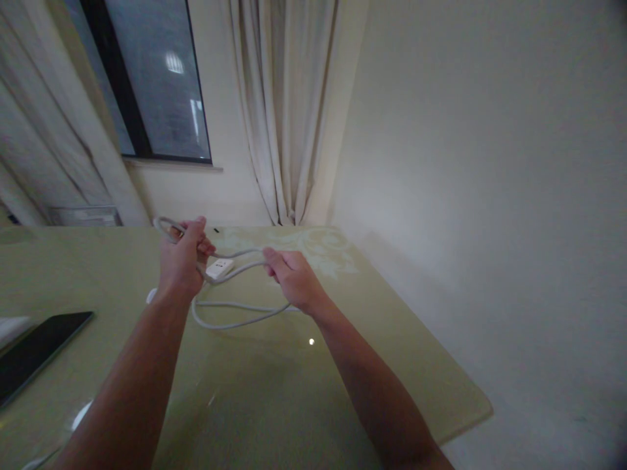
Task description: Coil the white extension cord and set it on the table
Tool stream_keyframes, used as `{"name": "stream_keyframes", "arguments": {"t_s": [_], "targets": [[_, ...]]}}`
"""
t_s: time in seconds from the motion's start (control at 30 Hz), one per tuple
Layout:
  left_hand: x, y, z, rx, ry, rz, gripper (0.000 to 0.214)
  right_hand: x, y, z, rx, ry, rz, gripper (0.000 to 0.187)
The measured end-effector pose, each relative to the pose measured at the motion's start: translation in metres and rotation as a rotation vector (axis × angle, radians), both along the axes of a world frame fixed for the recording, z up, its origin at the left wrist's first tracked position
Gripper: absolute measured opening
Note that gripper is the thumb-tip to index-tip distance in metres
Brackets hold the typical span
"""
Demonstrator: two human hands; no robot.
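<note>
My left hand [182, 258] is closed around several loops of a white cable [235, 322], held just above a green glass-topped table [372, 365]. A loop sticks out past its knuckles. My right hand [292, 277] pinches the same cable a short way to the right. Between the two hands lies a small white power block [220, 267] with sockets on top, attached to the cable. A lower loop of the cable sags onto the tabletop under both hands.
A dark tablet or phone [34, 349] lies flat at the table's left edge, beside something white [12, 326]. The table meets a plain wall on the right. Curtains [284, 111] and a dark window [157, 78] stand behind it.
</note>
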State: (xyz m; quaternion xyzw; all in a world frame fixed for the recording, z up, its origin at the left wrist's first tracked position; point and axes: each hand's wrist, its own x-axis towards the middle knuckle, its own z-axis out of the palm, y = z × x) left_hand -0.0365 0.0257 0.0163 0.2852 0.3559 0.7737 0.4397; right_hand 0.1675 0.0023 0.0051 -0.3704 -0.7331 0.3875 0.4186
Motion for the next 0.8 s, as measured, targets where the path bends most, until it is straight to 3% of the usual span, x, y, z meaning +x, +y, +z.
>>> {"name": "stream_keyframes", "arguments": {"t_s": [0.1, 0.17, 0.3, 0.4, 0.47, 0.57, 0.6, 0.67, 0.8], "targets": [[-0.005, 0.000, 0.007, -0.085, -0.171, -0.068, 0.013, 0.004, 0.013, -0.004, -0.172, 0.216, -0.032, 0.059], [0.002, 0.000, 0.007, -0.120, -0.178, -0.157, 0.022, 0.005, 0.017, -0.004, -0.270, 0.364, -0.033, 0.058], [0.030, 0.002, 0.001, -0.134, -0.093, -0.203, 0.036, 0.006, 0.018, 0.005, -0.409, 0.637, -0.082, 0.055], [0.049, -0.007, -0.003, -0.124, 0.106, -0.261, 0.037, 0.009, 0.017, 0.013, -0.440, 0.809, -0.115, 0.054], [0.059, -0.019, -0.005, -0.115, 0.333, -0.520, 0.054, 0.011, 0.018, 0.017, -0.431, 0.914, -0.146, 0.054], [0.078, -0.038, -0.012, -0.155, 0.651, -1.105, 0.084, 0.017, 0.020, 0.021, -0.397, 1.043, -0.206, 0.052], [0.086, -0.042, -0.017, -0.181, 0.683, -1.206, 0.091, 0.020, 0.021, 0.022, -0.378, 1.074, -0.230, 0.050], [0.106, -0.044, -0.028, -0.231, 0.573, -1.185, 0.096, 0.027, 0.024, 0.024, -0.325, 1.121, -0.283, 0.048], [0.139, -0.034, -0.049, -0.358, -0.026, -0.991, 0.086, 0.039, 0.024, 0.031, -0.232, 1.193, -0.341, 0.048]]}}
